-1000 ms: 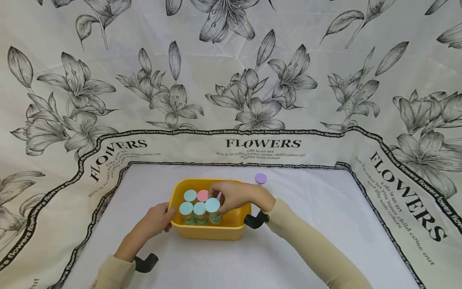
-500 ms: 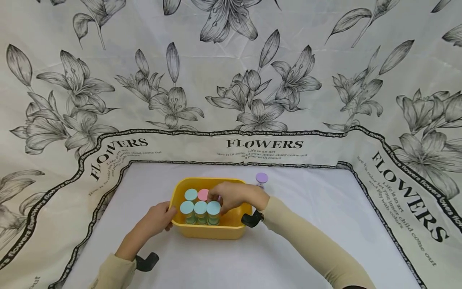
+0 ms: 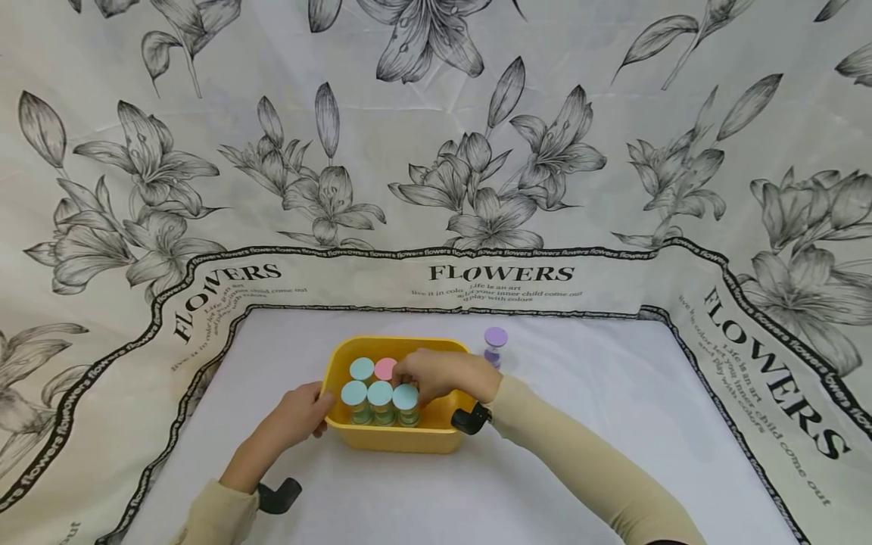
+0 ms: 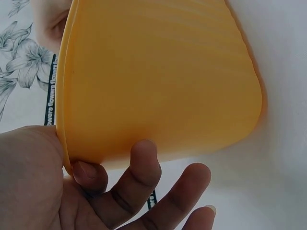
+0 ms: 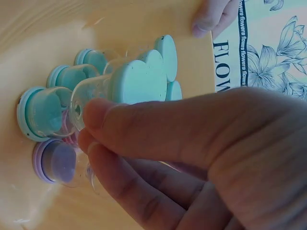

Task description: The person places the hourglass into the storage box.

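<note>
A yellow tub [image 3: 402,441] holds several small sand timers with mint ends, plus a pink-topped timer [image 3: 385,369]. My left hand [image 3: 300,415] grips the tub's left rim; in the left wrist view its fingers [image 4: 145,163] curl under the outside wall. Inside the tub, my right hand [image 3: 443,373] has thumb and forefinger pinched at the clear glass of the front-right mint sand timer [image 3: 406,397]. That timer stands upright in line with two other mint ones. A purple-ended timer [image 5: 57,160] shows beside them in the right wrist view, mostly hidden by my hand in the head view.
Another purple sand timer [image 3: 495,337] stands on the white tabletop behind the tub's right corner. A flower-printed cloth [image 3: 500,280] rises around the table's back and sides. The tub's right part lies under my right wrist.
The front-right mint timer has come down and straightened into the front row, with my right hand lowering along with it. My left hand keeps its hold on the rim.
</note>
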Demonstrator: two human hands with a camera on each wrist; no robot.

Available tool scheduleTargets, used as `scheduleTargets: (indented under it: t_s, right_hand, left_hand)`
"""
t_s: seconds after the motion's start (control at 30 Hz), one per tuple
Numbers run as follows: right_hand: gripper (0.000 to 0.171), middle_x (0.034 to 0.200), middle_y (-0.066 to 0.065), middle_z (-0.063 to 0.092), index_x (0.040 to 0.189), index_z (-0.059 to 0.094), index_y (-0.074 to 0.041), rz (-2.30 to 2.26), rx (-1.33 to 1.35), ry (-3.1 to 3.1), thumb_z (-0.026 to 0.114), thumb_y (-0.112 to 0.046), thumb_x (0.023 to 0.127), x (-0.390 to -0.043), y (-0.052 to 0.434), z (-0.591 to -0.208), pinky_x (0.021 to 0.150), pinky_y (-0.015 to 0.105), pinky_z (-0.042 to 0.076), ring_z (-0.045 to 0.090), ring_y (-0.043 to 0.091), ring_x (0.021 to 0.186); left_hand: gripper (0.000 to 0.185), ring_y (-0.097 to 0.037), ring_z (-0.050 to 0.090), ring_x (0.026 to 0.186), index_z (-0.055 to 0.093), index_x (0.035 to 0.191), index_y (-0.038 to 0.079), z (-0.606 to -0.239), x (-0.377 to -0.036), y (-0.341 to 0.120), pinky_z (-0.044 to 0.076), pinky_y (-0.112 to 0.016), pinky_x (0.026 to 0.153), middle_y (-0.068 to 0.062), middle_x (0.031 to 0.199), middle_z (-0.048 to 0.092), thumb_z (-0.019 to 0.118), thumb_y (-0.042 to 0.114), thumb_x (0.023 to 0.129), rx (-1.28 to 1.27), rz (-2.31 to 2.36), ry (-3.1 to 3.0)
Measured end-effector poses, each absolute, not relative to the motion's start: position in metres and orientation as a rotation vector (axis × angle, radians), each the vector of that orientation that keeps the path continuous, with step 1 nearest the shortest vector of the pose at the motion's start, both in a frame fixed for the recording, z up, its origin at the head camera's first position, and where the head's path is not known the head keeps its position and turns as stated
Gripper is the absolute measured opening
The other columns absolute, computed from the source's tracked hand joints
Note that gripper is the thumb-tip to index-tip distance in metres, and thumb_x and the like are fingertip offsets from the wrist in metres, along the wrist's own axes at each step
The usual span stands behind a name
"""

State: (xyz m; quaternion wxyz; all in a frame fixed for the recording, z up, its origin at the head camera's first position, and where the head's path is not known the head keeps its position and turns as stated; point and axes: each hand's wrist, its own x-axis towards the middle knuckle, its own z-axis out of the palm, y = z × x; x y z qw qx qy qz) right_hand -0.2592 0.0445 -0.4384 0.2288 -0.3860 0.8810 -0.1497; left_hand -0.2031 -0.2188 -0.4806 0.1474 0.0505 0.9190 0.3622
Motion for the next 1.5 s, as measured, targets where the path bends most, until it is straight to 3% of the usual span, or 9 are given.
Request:
scheduleTargets:
  t_s: [0.27,1.0,1.5]
  right_hand:
    - [0.031,0.093,-0.002,0.065,0.102,0.070,-0.013,-0.368,-1.025,2.450,0.086,-0.002,0.078,-0.257,0.040,-0.440,0.077,0.022,0.049,0.054,0.011,0.084]
    - [0.029,0.102,-0.003,0.070,0.102,0.069,-0.015,-0.300,-0.913,2.448,0.084,-0.003,0.081,-0.249,0.036,-0.436,0.084,0.022,0.052,0.059,0.010,0.091]
    - [0.032,0.116,0.001,0.072,0.120,0.072,-0.011,-0.463,-0.981,2.450,0.077,-0.009,0.088,-0.247,0.050,-0.428,0.093,0.026,0.053,0.065,0.017,0.105]
  left_hand:
    - [0.026,-0.020,0.058,0.060,0.062,0.097,0.003,-0.482,-0.202,-0.220,0.047,-0.031,0.054,-0.006,0.067,0.060,0.043,0.020,0.099,0.154,1.044,2.647]
    - [0.027,-0.019,0.058,0.059,0.061,0.098,0.002,-0.483,-0.202,-0.221,0.048,-0.031,0.053,-0.006,0.068,0.060,0.043,0.022,0.099,0.166,1.046,2.653]
    - [0.028,-0.019,0.058,0.060,0.061,0.098,0.002,-0.480,-0.201,-0.221,0.047,-0.031,0.053,-0.006,0.068,0.060,0.042,0.023,0.099,0.172,1.038,2.641]
